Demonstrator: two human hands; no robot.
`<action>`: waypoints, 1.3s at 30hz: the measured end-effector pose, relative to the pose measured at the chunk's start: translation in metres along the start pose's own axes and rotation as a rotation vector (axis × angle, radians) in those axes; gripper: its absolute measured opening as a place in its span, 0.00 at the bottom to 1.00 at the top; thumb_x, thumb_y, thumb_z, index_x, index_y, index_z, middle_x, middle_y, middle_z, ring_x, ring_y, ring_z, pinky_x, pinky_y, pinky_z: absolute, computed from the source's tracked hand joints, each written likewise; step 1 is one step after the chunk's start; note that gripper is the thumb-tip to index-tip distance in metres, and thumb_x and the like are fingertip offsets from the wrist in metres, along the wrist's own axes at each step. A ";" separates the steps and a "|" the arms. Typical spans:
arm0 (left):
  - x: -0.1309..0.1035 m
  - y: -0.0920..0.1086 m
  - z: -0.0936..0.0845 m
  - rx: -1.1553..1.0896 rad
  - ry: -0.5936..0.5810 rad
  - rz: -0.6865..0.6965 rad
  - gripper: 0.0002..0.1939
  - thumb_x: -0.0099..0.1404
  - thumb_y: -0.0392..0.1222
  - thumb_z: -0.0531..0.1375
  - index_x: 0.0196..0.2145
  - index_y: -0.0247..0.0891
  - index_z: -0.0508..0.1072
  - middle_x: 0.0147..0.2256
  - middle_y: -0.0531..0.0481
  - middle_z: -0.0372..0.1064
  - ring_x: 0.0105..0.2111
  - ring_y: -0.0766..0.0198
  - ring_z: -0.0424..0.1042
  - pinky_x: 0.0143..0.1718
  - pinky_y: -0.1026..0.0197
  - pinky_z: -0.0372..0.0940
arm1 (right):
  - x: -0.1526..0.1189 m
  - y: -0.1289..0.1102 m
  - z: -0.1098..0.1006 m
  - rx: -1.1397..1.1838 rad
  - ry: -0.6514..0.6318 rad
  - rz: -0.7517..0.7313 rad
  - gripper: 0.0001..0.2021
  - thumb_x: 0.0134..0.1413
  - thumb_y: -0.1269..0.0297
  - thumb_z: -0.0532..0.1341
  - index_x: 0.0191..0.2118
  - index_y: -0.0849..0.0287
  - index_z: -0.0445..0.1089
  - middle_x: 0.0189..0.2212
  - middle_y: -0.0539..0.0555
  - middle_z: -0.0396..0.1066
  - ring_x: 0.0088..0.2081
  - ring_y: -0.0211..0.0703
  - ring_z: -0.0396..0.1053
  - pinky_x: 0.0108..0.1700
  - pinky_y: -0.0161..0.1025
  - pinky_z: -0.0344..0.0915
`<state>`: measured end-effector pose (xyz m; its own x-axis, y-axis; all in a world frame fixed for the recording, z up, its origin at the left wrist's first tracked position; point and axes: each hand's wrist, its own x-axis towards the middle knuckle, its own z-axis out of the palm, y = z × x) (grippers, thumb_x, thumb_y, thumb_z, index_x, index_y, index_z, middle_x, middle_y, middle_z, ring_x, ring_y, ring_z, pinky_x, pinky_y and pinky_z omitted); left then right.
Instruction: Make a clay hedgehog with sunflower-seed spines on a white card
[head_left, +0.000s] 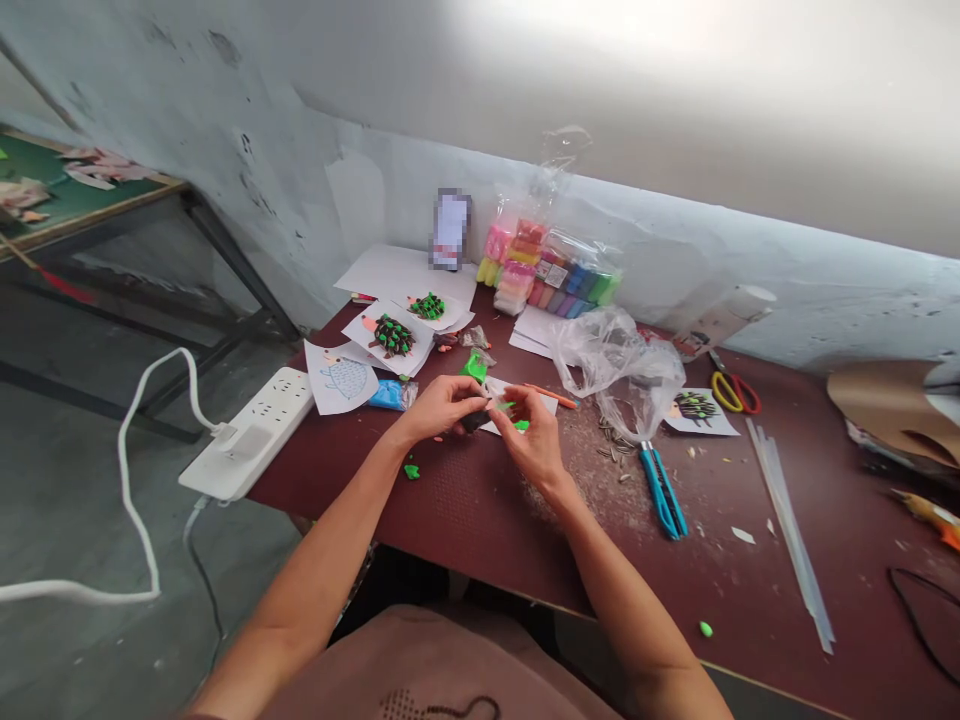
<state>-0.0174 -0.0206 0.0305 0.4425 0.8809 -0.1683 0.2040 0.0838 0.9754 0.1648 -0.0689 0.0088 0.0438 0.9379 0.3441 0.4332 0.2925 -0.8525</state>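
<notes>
Dark red, the surface [465, 505] fills the middle of the head view. Above it I see the left hand [444, 408] and the right hand [534, 436] close together, fingers curled inward with their tips nearly meeting. A small dark piece [473, 421] sits just under the left fingers; I cannot tell from here whether either hand is pinching it. Beneath the right hand I make out a white sheet [548, 403], partly covered, with an orange pen [551, 396] at its far edge. Bright green clay [474, 365] lies just beyond the left hand, and a green scrap [412, 471] rests nearer me, to the left. Farther left I have a blue hedgehog drawing [343, 379] beside a blue packet [386, 395]. To the right lie a crumpled clear bag [619, 355], teal-handled pliers [662, 493] and scissors [727, 391]. Colourful packs [551, 275] stand at the far side, against the wall.
</notes>
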 end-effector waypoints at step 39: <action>0.036 0.002 -0.017 -0.136 -0.262 0.061 0.16 0.60 0.48 0.70 0.38 0.31 0.78 0.34 0.49 0.75 0.26 0.69 0.72 0.29 0.65 0.72 | 0.017 -0.002 -0.009 0.027 0.059 0.043 0.15 0.64 0.54 0.60 0.31 0.57 0.75 0.30 0.53 0.76 0.34 0.42 0.70 0.41 0.39 0.67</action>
<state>-0.0155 0.0189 0.0286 0.6645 0.7372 -0.1223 0.0593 0.1111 0.9920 0.1727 -0.0547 0.0196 0.1151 0.9372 0.3292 0.4058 0.2581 -0.8768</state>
